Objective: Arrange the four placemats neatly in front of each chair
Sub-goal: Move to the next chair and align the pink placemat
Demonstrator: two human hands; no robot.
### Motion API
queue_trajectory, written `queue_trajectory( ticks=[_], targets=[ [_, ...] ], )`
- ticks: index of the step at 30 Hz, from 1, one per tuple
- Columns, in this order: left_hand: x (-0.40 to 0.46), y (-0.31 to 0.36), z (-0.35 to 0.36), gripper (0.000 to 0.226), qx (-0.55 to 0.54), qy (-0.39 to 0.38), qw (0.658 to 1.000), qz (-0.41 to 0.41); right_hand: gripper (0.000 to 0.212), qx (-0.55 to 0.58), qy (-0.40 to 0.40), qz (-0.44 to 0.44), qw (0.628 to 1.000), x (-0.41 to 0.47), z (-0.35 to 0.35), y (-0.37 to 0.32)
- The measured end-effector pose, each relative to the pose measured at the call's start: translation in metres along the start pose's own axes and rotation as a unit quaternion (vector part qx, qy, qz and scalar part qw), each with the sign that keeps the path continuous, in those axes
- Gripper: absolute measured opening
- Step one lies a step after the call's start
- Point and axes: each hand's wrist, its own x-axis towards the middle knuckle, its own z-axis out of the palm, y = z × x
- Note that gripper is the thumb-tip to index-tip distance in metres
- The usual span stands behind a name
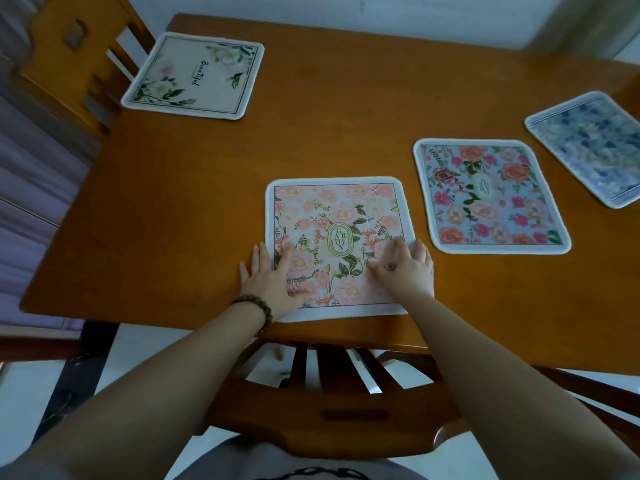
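left hand (268, 275), right hand (403, 268): fingers flat, pressing pink placemat (337, 233), gripping nothing | risk: uneven push skews it, near edge overhangs bench (173, 202) | blue-ground placemat (488, 195) just beyond right fingers

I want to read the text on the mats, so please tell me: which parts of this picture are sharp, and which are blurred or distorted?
Head view: the pink floral placemat under both hands is sharp, its "GARDEN" label readable; the blue-grey floral placemat at the right edge is blurred; the wide lens bends the orange-brown wooden table edges; lighting is soft, without glare.
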Motion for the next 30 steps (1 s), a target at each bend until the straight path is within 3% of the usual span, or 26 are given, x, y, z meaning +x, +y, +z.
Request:
queue_trajectory(
  ticks=[6,17,25,30],
  targets=[
    [0.005,-0.016,-0.014,0.119,-0.002,-0.028,0.998,0.053,0.081,0.022,-0.016,-0.008,1.0,-0.01,-0.005,0.021],
    [-0.022,-0.024,-0.004,0.138,0.03,-0.069,0.995,0.062,0.091,0.012,-0.101,-0.034,0.994,-0.051,-0.008,0.035],
    [-0.045,-0.023,0.008,0.146,0.074,-0.074,0.995,-0.001,0.139,-0.1,-0.173,-0.006,0.98,-0.081,-0.005,0.044],
    [-0.045,-0.018,0.012,0.144,0.085,-0.045,0.995,-0.003,0.138,-0.17,-0.157,-0.032,0.972,-0.09,0.004,0.032]
  ],
)
